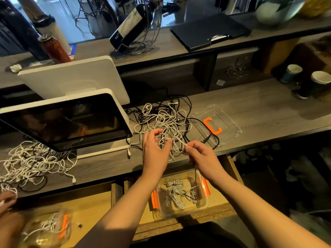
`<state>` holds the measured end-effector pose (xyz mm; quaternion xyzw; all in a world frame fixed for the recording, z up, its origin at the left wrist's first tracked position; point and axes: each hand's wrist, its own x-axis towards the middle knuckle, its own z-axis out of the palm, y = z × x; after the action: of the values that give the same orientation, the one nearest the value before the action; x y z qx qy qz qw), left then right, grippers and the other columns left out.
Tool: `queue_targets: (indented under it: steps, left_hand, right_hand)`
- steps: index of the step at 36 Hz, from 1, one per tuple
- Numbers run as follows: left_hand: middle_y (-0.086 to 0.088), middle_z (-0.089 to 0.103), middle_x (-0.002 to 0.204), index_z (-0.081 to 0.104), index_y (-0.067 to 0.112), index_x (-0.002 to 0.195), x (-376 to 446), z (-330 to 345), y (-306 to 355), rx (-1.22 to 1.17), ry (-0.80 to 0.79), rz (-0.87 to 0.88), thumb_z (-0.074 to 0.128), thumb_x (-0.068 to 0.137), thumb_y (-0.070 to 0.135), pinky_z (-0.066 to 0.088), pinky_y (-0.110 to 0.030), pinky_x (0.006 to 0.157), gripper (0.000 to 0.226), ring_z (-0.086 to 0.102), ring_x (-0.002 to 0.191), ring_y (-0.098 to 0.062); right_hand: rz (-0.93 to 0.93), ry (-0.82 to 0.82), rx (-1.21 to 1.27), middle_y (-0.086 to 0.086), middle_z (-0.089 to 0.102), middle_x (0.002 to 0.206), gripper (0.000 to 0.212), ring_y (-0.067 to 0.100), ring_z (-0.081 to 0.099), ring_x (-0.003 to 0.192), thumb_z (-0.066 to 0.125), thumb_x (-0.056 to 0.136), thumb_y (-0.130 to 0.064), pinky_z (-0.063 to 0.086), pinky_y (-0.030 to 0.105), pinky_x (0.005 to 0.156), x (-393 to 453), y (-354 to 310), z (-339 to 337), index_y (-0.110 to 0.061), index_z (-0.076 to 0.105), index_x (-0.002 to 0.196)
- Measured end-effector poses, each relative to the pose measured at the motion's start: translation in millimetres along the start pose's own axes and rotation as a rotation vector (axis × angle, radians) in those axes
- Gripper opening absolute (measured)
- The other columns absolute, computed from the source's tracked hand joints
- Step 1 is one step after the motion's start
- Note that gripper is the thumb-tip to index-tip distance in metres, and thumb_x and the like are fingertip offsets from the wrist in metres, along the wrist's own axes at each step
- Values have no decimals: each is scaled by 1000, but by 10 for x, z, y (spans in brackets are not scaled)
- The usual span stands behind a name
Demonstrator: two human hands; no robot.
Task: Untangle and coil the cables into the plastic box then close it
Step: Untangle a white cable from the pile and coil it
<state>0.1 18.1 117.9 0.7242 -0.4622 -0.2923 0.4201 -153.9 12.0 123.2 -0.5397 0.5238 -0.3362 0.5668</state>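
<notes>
A tangle of white and black cables (164, 120) lies on the grey wooden counter. My left hand (155, 149) hovers at its near edge with fingers curled around white strands. My right hand (202, 156) pinches a white cable (179, 142) that runs back into the tangle. Below the counter, a clear plastic box (202, 206) with orange clips sits on a lower wooden shelf and holds several coiled white cables. Its clear lid (227, 120) with an orange latch lies on the counter to the right of the tangle.
A white tablet stand (71, 119) rises left of the tangle. Another cable pile (32, 163) lies at far left, where another person's hand (7, 201) works above a second box (46, 228). Paper cups (320, 81) stand at the far right.
</notes>
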Motion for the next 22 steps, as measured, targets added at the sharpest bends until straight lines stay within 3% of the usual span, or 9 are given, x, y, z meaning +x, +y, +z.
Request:
queue_targets:
  steps: [2, 4, 6, 10, 15, 22]
  left_hand:
    - [16, 60, 113, 63, 33, 117, 35, -29, -5, 41, -92, 10, 69, 93, 29, 39, -7, 80, 25, 56, 104, 0]
    - [11, 71, 91, 70, 35, 93, 58, -57, -32, 36, -169, 19, 68, 94, 28, 49, -18, 72, 7, 64, 85, -6]
    - [2, 73, 79, 72, 30, 80, 77, -88, -77, -2, -196, 25, 67, 95, 26, 48, -21, 65, 16, 62, 69, -12]
    - [5, 67, 67, 74, 25, 83, 100, -154, -67, -165, -302, -48, 62, 99, 24, 48, -16, 62, 20, 57, 60, -4]
    - [2, 59, 63, 73, 21, 99, 83, -205, -96, -349, -391, -148, 50, 104, 17, 51, -34, 86, 24, 60, 65, -13]
    - [3, 47, 59, 66, 8, 101, 122, -277, -121, -567, -293, -212, 44, 106, 15, 44, -26, 61, 24, 50, 56, -12]
  right_hand:
    - [0, 5, 4, 5, 51, 67, 21, 21, 48, 65, 53, 100, -17, 41, 38, 65, -6, -12, -30, -7, 67, 88]
    - [3, 16, 11, 1, 51, 65, 21, 20, 50, 64, 52, 100, -17, 44, 37, 65, -9, -24, -54, -7, 67, 89]
    - [10, 38, 22, 1, 51, 65, 22, 17, 49, 62, 51, 101, -16, 44, 36, 64, -3, -30, -69, -4, 67, 91]
    - [48, 143, 29, 1, 47, 61, 23, 10, 44, 55, 51, 101, -15, 40, 30, 58, 83, 0, -164, 1, 65, 93]
    - [99, 240, -2, -2, 46, 59, 22, 12, 42, 56, 52, 100, -16, 35, 27, 54, 206, 113, -331, -7, 68, 88]
    - [157, 345, -53, -1, 47, 59, 23, 13, 40, 54, 52, 100, -18, 31, 27, 50, 313, 217, -462, -13, 68, 84]
